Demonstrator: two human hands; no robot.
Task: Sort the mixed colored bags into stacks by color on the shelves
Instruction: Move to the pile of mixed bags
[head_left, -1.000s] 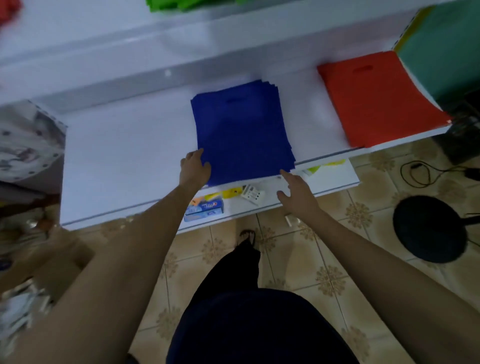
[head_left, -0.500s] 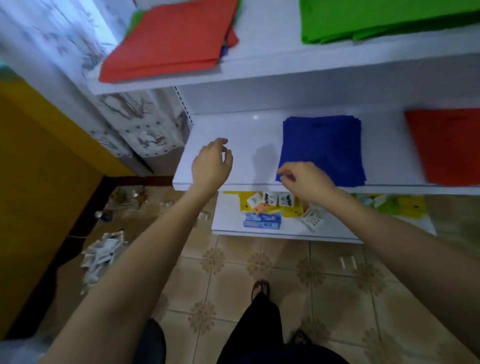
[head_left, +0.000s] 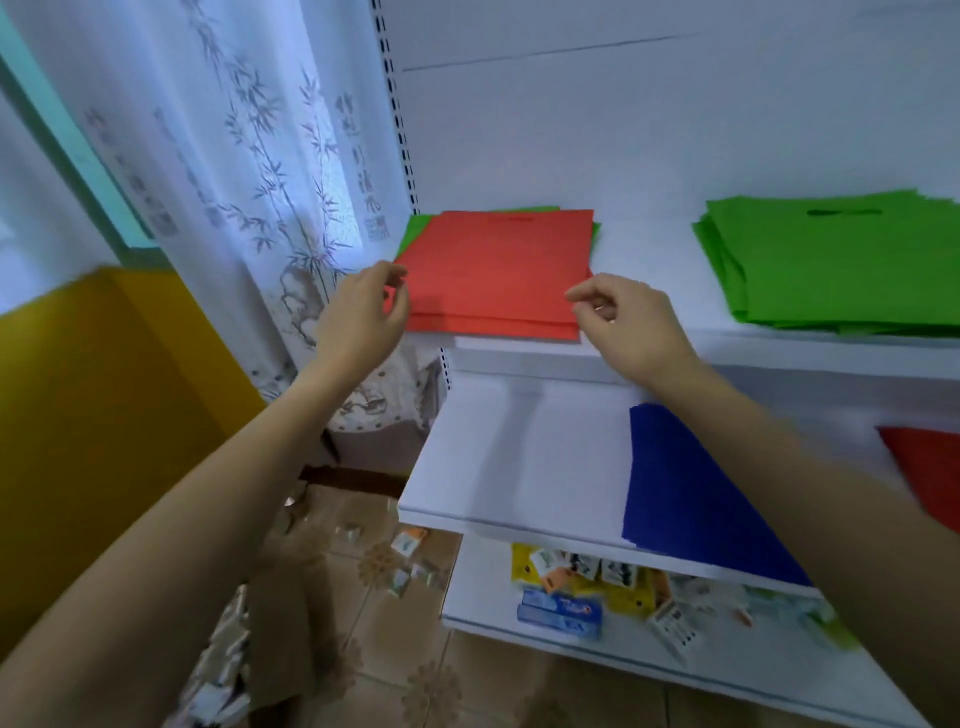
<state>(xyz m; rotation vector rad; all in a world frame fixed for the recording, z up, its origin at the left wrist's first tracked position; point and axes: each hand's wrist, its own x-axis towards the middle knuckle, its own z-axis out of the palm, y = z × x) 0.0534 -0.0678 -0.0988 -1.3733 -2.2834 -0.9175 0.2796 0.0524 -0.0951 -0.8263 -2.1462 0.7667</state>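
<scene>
On upper shelf (head_left: 649, 260): two piles. Mixed pile (head_left: 498, 270) at left, red bags (head_left: 493, 249) on top, green bags (head_left: 415, 231) showing beneath; green stack (head_left: 841, 265) at right. Middle shelf (head_left: 519, 457): one blue stack (head_left: 691, 493), one red stack (head_left: 930, 467), cut off. Bottom shelf (head_left: 483, 587): scattered packets (head_left: 587, 564), one blue box (head_left: 561, 613). Left hand (head_left: 358, 312) and right hand (head_left: 628, 322) at mixed pile's front corners, fingers curled; can't tell if gripping.

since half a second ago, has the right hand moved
Yes: the right hand rose from the blue bags to the red-topped stack on the upper shelf.
</scene>
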